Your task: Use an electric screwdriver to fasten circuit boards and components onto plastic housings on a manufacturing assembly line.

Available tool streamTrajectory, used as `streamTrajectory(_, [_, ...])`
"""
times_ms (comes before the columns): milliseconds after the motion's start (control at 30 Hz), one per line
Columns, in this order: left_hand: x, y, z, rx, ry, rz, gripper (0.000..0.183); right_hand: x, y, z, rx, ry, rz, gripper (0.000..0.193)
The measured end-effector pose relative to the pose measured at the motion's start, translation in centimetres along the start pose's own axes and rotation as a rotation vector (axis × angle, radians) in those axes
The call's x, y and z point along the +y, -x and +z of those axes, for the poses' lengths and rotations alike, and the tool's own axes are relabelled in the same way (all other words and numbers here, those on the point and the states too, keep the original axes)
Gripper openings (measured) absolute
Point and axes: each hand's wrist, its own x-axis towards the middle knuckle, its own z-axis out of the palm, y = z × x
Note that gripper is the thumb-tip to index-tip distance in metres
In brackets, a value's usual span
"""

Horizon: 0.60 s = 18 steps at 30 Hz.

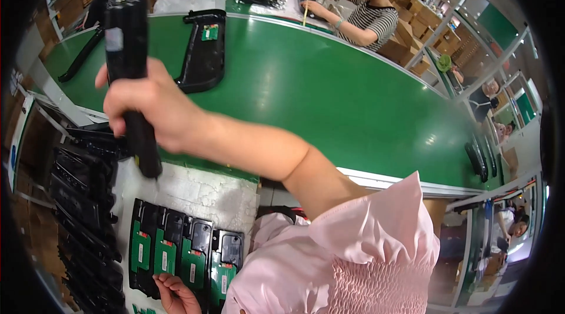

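Note:
My right hand (154,108) is raised over the left of the bench and grips a black electric screwdriver (130,61) that stands upright, tip down just above the white bench top (194,190). Below it lies a row of several black plastic parts with green circuit boards (182,249), side by side. My left hand (175,294) is low at the picture's bottom edge. Its bent fingers rest against the near edge of that row, and only part of the hand shows.
A green conveyor belt (306,84) runs across behind the bench and carries a black frame part (203,49). Stacked black parts (82,196) fill the left side. A person in a striped shirt (369,17) works across the belt. More people sit at the right (512,226).

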Motion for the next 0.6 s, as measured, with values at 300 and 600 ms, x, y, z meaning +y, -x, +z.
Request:
streamTrajectory(300, [-3.5, -1.5, 0.1, -0.072, -0.548, 0.194, 0.014, 1.9, 9.3, 4.8, -0.312, -0.155, 0.053, 0.028])
streamTrajectory(600, [-3.3, -0.6, -0.1, -0.147, -0.321, 0.250, 0.014, 3.8, 8.6, 5.9, -0.563, -0.125, -0.008, 0.028])
